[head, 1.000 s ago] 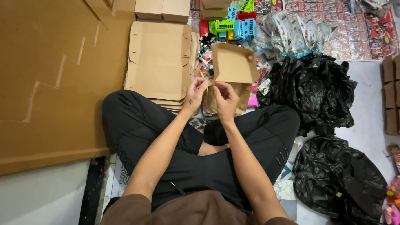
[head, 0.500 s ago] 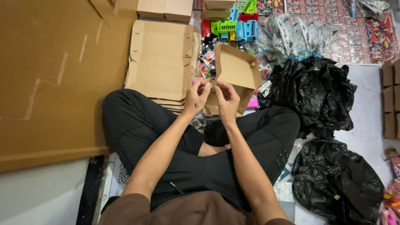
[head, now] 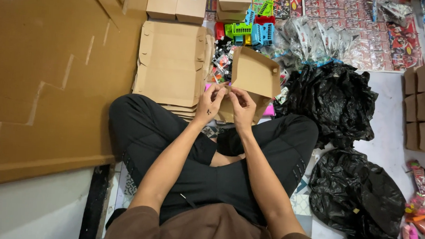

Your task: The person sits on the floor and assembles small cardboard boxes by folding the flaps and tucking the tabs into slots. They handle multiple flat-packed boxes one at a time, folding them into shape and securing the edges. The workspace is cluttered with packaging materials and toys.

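Here, left hand (head: 212,101) and right hand (head: 242,105) both pinching the box (head: 252,74) (half-folded) at its near edge — flat stack (head: 172,65) just left, black bags (head: 332,103) right.

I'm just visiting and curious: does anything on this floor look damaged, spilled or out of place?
Nothing looks damaged. Both hands, left hand and right hand, hold a small brown cardboard box, lid up. Colourful plastic toys and crumpled black plastic bags lie loosely around.

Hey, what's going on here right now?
A person sits cross-legged on the floor, with the left hand and right hand together on a small cardboard box whose lid stands open. A stack of flat cardboard blanks lies just left of it, with colourful plastic toys and black plastic bags nearby.
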